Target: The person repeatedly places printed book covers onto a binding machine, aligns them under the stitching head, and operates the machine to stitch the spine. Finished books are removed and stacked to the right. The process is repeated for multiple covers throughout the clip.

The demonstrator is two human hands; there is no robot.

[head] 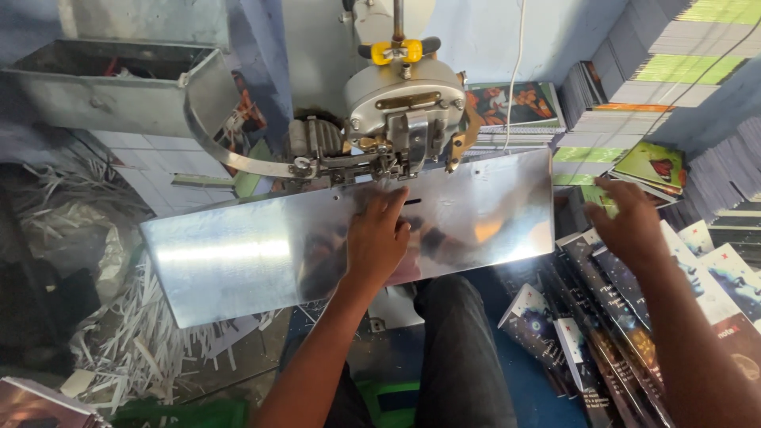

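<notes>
The left hand [379, 238] lies palm down on the shiny metal plate [238, 257], fingers loosely spread and pointing toward the machine; it holds nothing, only presses flat on the sheet beside a small dark slot. The right hand [630, 226] reaches out to the right, fingers open and slightly curled over the fanned row of dark-covered booklets [610, 317]; whether it touches the topmost one I cannot tell.

The plate is a wide, bare, mirror-bright rectangle, tilted a little so its left end sits lower, and it reflects the hand on it. Directly above it hangs the stitching machine head [404, 111], round, grey, with a yellow fitting on top and a curved metal band running off to the left.

The person's dark-trousered knee [460, 349] shows below the plate. Shredded paper trimmings [135, 341] heap on the floor at left, under a grey metal bin [111, 83]. Tall stacks of booklets [674, 71] stand at upper right, well apart from the plate.
</notes>
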